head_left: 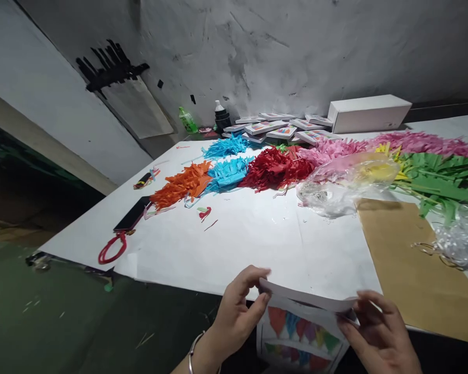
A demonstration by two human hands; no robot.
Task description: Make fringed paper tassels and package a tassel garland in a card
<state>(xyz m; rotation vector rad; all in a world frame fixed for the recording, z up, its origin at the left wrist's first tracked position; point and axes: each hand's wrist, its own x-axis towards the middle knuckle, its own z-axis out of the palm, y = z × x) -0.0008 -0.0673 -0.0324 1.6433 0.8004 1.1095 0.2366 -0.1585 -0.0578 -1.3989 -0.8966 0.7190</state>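
Just past the table's near edge, a flat white cardboard box (300, 337) printed with rows of coloured bunting is held up between both hands. My left hand (239, 311) pinches its upper left corner between thumb and fingers; a bracelet circles that wrist. The upper right corner is gripped by my right hand (378, 327), thumb in front and fingers behind. A white flap (308, 295) runs along the box's top edge between the two hands. The bottom of the box is cut off by the frame, and its inside is hidden.
Tissue fringe bundles in orange (183, 184), blue (228, 174), red (278, 169), pink (335, 150) and green (439, 176) cross the white table (249, 249). Clear plastic bags (335, 189), brown cardboard (413, 259) and a phone (132, 214) lie nearer. Flat boxes (265, 127) and a long white box (368, 114) stand behind.
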